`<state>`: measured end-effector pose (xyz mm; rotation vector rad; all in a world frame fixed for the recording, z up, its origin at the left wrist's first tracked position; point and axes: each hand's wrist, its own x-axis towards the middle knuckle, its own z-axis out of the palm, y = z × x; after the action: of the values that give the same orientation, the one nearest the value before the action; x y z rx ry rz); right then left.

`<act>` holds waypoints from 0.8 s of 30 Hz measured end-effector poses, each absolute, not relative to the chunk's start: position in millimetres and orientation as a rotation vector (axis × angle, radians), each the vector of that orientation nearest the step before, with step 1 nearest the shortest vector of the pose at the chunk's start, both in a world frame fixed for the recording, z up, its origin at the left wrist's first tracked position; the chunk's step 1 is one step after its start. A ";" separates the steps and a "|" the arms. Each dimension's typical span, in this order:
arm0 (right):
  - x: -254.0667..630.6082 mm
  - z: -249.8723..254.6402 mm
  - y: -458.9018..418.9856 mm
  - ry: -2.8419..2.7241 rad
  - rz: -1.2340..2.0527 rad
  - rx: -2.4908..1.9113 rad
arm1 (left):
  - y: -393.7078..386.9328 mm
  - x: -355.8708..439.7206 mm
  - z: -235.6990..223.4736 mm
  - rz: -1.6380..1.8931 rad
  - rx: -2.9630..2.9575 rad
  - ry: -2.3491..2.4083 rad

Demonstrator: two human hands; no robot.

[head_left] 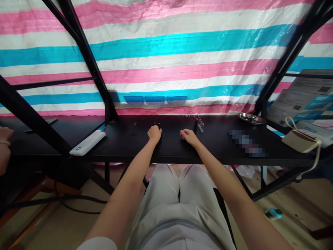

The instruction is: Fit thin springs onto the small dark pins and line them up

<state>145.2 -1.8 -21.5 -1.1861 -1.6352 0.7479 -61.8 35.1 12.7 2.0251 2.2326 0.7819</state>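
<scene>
The front edge of the bench (171, 154) is nearest the body; a small part released here may roll to the floor (293, 199). The left hand (154, 133) is curled, its grip narrow; contents cannot be determined. The right hand (189, 136) has its fingers drawn together; contents likewise cannot be determined. Small pale pieces (156, 123) lie just beyond the left hand; a forward sweep could scatter them. A dark object (196, 126) and small clear pieces (201, 125) sit just beyond the right hand; a knock could disperse both. Thin pieces (186, 115) lie near the far edge; overreach could push them off.
</scene>
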 end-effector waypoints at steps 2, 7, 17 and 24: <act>145.4 -21.4 -2.1 -1.641 0.742 -1.188 | 35.1 -61.3 12.9 0.785 2.024 2.237; 145.3 -20.3 -3.4 -1.651 0.745 -1.179 | 35.2 -62.6 13.7 0.793 2.018 2.250; 144.2 -4.0 -18.5 -1.554 0.418 -1.078 | 39.2 -62.8 13.3 0.709 1.996 2.336; 173.8 21.0 -28.2 -1.323 -0.071 -1.064 | 40.0 -63.1 12.8 0.678 2.005 2.347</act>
<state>173.8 -28.2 21.0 -1.0640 -1.3231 -0.0705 -63.1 40.0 12.8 2.0046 2.3471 0.6781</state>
